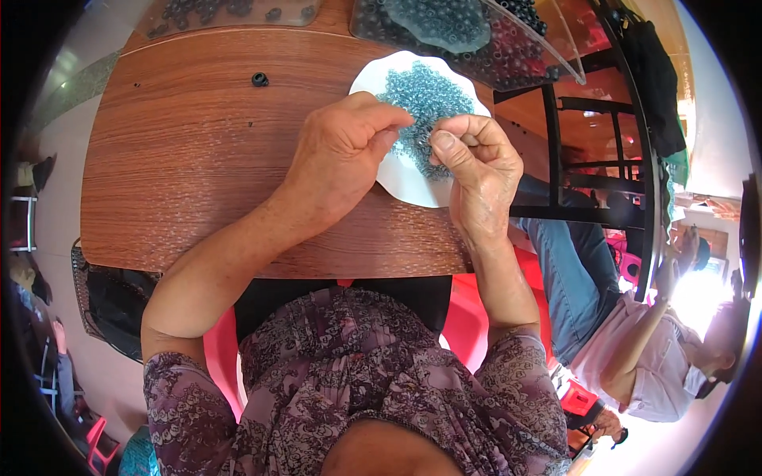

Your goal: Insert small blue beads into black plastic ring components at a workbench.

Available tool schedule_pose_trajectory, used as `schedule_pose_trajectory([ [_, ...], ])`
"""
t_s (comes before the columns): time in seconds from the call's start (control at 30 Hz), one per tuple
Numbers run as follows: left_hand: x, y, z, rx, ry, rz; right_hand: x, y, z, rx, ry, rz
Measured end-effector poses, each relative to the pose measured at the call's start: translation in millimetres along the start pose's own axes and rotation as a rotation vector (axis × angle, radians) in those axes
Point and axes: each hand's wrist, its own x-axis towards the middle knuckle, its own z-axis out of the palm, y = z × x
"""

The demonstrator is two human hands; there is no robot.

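A white plate with a wavy rim (368,78) lies on the wooden table in front of me. Heaped on it are small, shiny blue-green beads (427,89). My left hand (343,147) hovers over the plate's left side, thumb and forefinger pressed together. Over the right side of the beads, my right hand (484,163) is closed in a similar pinch, its fingers curled. The fingertips of the two hands are a short gap apart. Whatever either pinch holds is too small to make out.
A single dark ring-shaped bead (259,79) sits on the brown table (175,151). Clear trays (238,21) of dark beads stand along the far edge, one (508,67) right behind the plate. A black metal frame (651,159) and a seated person (635,357) are to the right.
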Motion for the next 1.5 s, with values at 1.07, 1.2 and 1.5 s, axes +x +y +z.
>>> schedule_pose_trajectory([
  [1.07,-9,14,2,-0.163,0.041,0.021,-15,-4,17,0.129,0.009,0.026],
  [1.2,-9,19,-4,-0.178,-0.046,-0.084,-17,-7,16,0.012,-0.019,-0.060],
  [1.5,2,15,-11,-0.570,-0.206,-0.389,-8,0,6,-0.655,-0.120,-0.816],
])
